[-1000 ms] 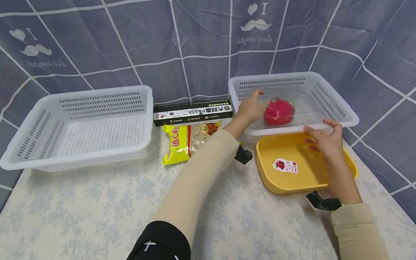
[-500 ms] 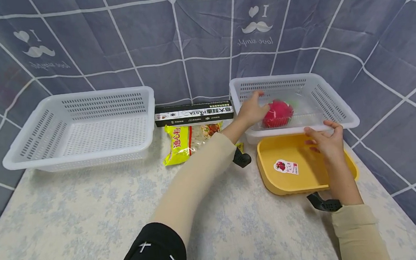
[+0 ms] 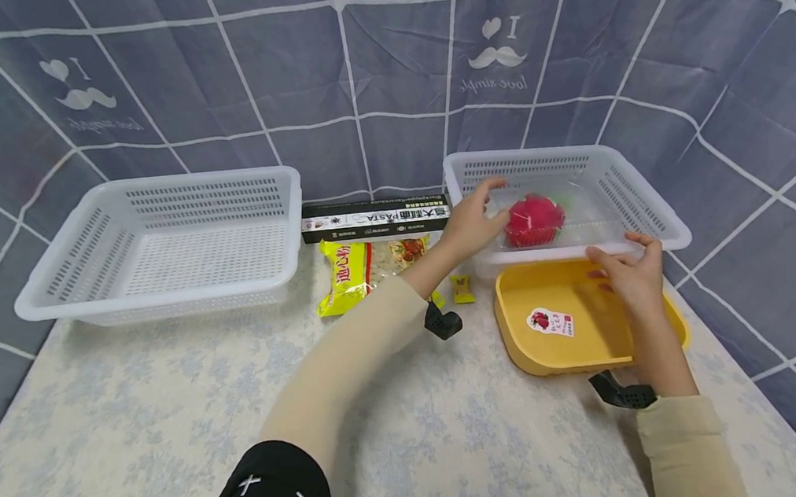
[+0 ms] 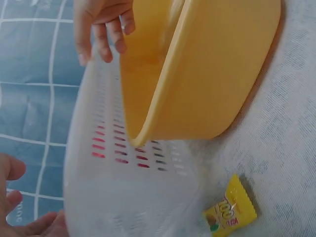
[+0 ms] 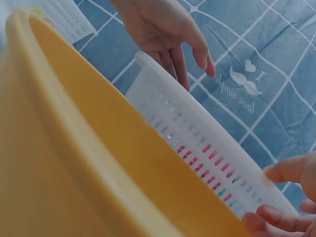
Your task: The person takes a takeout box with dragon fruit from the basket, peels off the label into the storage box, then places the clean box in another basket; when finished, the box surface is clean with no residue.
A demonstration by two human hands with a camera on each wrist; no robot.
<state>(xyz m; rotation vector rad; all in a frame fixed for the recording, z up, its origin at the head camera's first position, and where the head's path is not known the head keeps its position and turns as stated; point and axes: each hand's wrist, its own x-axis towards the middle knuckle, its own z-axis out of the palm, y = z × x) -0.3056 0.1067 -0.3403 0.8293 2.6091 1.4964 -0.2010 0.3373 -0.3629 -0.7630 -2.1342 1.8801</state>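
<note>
My left hand [image 3: 473, 218] is over the left end of the right white basket [image 3: 458, 166], its thumb and fingers spread apart with nothing between them. In the right wrist view, that hand's fingers hang by the basket rim. My right hand [image 3: 634, 279] is at the basket's front rim, fingers loosely extended and touching or very near it. Inside the basket lies a bright pink-red, fruit-like thing [image 3: 534, 219] under clear plastic. Right in front of the basket stands a yellow plastic tub [image 3: 590, 326] with a fruit sticker, partly hidden by my right forearm.
Another white basket [image 3: 161, 302] stands at the left. Between the baskets lie a black pasta box [image 3: 374, 219] and a yellow noodle bag [image 3: 347, 277], partly behind my left arm. A small yellow wrapped sweet [image 3: 461, 289] lies beside the tub. A grey-blue checked curtain [image 3: 396, 59] hangs behind.
My left hand has drawn slightly left, away from the pink-red thing, and its forearm has shifted left, uncovering the small yellow sweet. The right hand stays at the rim.
</note>
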